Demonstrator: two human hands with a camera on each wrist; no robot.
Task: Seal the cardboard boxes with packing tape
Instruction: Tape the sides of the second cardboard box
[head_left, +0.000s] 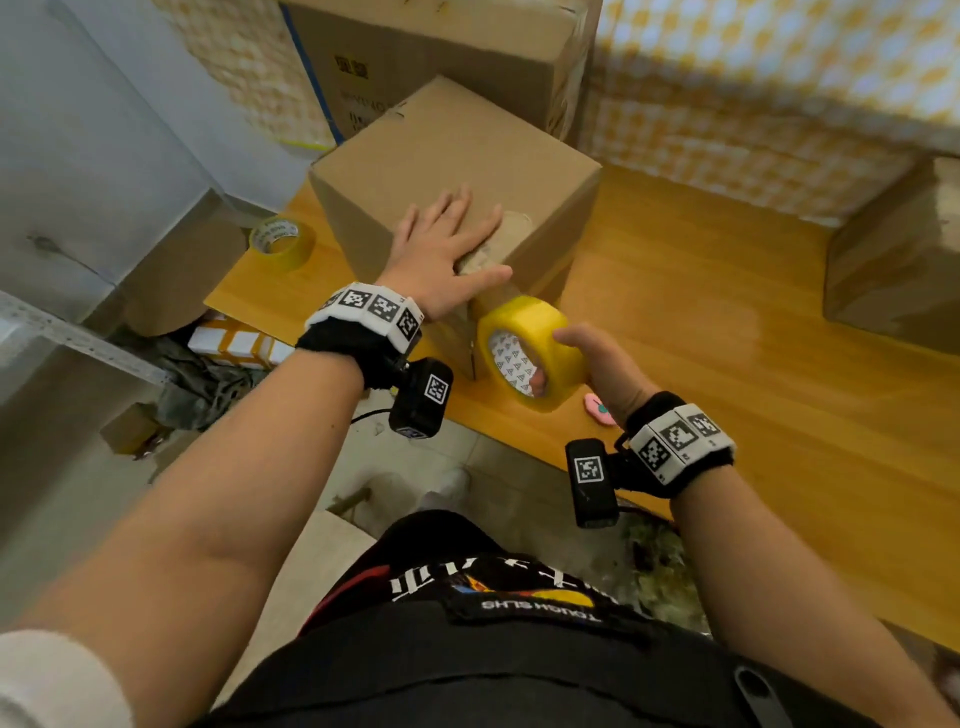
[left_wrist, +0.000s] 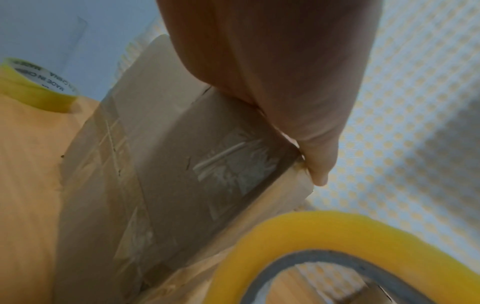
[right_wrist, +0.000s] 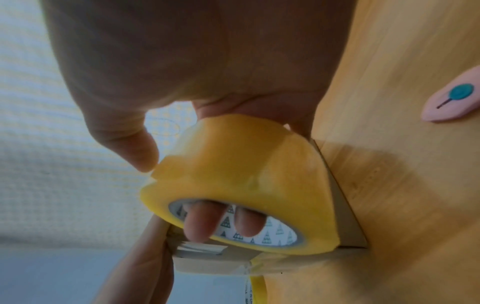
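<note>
A closed cardboard box stands on the wooden table with clear tape across its top. My left hand lies flat on the box top, fingers spread, thumb on the tape near the front edge; the left wrist view shows that thumb on the box edge. My right hand grips a yellow tape roll at the box's front face, fingers through its core. In the right wrist view the fingers hook inside the tape roll, thumb on its outer face.
A second yellow tape roll lies on the table left of the box. A small pink cutter sits near the table's front edge. Larger cardboard boxes stand behind, another box at the right. Clutter covers the floor at left.
</note>
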